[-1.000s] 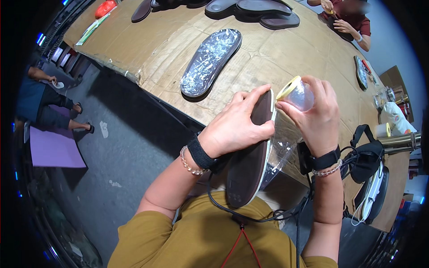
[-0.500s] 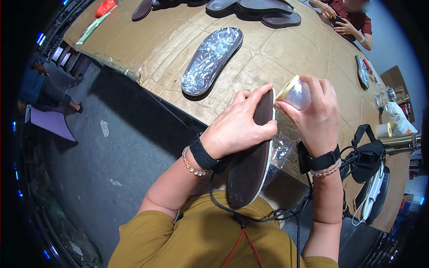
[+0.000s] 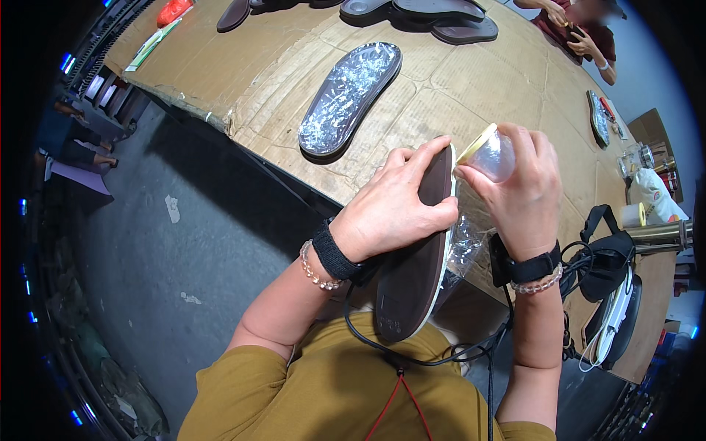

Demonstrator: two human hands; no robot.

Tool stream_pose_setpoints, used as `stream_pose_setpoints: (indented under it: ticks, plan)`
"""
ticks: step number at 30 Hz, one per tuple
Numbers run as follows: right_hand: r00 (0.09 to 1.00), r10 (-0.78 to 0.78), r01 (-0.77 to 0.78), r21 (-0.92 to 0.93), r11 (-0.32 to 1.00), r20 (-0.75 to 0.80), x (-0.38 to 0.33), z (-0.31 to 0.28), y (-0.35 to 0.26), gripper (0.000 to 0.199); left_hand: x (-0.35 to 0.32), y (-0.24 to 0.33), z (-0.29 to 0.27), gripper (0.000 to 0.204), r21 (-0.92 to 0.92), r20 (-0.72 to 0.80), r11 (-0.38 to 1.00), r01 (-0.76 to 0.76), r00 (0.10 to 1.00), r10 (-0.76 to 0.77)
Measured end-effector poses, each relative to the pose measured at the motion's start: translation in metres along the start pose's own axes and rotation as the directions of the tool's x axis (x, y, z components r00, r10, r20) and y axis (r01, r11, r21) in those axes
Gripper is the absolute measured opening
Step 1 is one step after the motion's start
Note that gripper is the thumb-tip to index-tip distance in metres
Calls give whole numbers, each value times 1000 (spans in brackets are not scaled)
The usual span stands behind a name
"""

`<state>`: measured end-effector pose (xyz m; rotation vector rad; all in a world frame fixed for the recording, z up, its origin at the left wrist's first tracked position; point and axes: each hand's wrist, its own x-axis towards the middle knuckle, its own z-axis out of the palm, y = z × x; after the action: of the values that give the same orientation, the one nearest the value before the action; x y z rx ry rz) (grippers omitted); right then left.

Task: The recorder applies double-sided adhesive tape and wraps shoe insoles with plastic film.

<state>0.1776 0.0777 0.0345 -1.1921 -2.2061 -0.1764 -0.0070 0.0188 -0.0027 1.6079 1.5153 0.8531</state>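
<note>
A dark brown shoe sole [image 3: 415,275] with a whitish edge stands on its side in front of my body. My left hand [image 3: 397,202] grips its upper part, thumb and fingers on the brown face. In my right hand [image 3: 523,184] is a roll of clear tape [image 3: 494,158] with a pale yellow rim, held close beside the sole's upper edge. Crinkled clear film [image 3: 465,246] hangs at the far side of the sole, partly hidden by it. Another sole [image 3: 351,101], covered with shiny wrinkled film, lies on the cardboard-covered table [image 3: 272,103].
Several soles [image 3: 437,11] lie at the table's far side. To the right are a black pouch [image 3: 609,250], a metal tube [image 3: 658,234], another roll [image 3: 632,214] and a white bag [image 3: 653,192]. Cables run from my wrists. A co-worker [image 3: 588,37] handles something dark at far right.
My hands, the sole and the roll have barely shifted, slightly to the right. The co-worker's hands have moved, and a person at far left has changed leg position.
</note>
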Motion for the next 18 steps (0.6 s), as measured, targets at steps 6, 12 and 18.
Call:
stream_pose_setpoints:
  ticks: [6, 12, 18]
  plan:
    - [1000, 9, -9, -16, 1000, 24, 0, -1, -2, 60, 0, -1, 0, 79, 3, 4, 1000, 2, 1000, -2]
    - [1000, 3, -3, -16, 1000, 20, 0, 0, -2, 60, -1, -1, 0, 79, -15, 1, 1000, -13, 1000, 13]
    - [999, 20, -19, -34, 999, 38, 0, -1, -3, 58, 0, 0, 0, 80, 5, 9, 1000, 1, 1000, -1]
